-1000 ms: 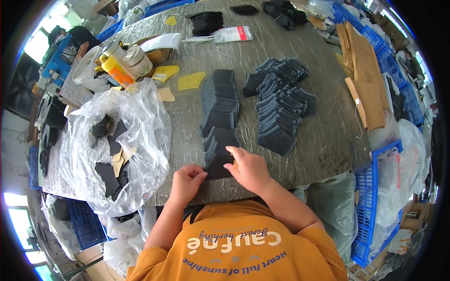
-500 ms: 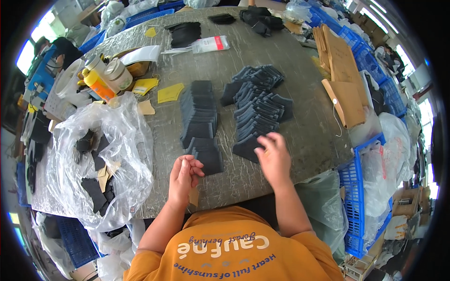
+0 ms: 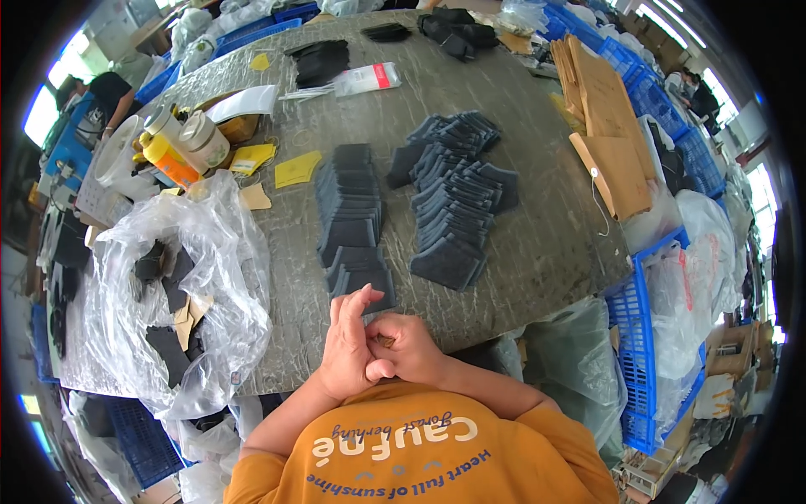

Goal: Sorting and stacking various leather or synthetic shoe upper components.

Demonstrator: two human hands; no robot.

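My two hands meet close to my body at the table's near edge. The fingers of my left hand (image 3: 344, 353) are stretched out, its palm against the other hand. My right hand (image 3: 407, 346) is closed, fingers curled toward the left palm; a small brownish spot shows between them, too small to name. Just beyond the left fingertips lies a fanned row of dark grey fabric pieces (image 3: 348, 197), its nearest pieces partly hidden by those fingers. To its right, a second stack of overlapping dark grey shaped pieces (image 3: 453, 218) lies untouched by either hand.
Left on the table (image 3: 294, 328) is a clear plastic bag (image 3: 239, 294) with dark scraps. Behind it stand an orange-yellow bottle (image 3: 172, 160) and jars. Yellow card (image 3: 297, 169), black pieces (image 3: 319, 63) and brown paper (image 3: 617, 126) lie farther off. A blue crate (image 3: 631, 353) stands right.
My right hand has left the right-hand stack and come down left to meet my left hand. My left hand has moved slightly nearer my body, its fingers now straightened.
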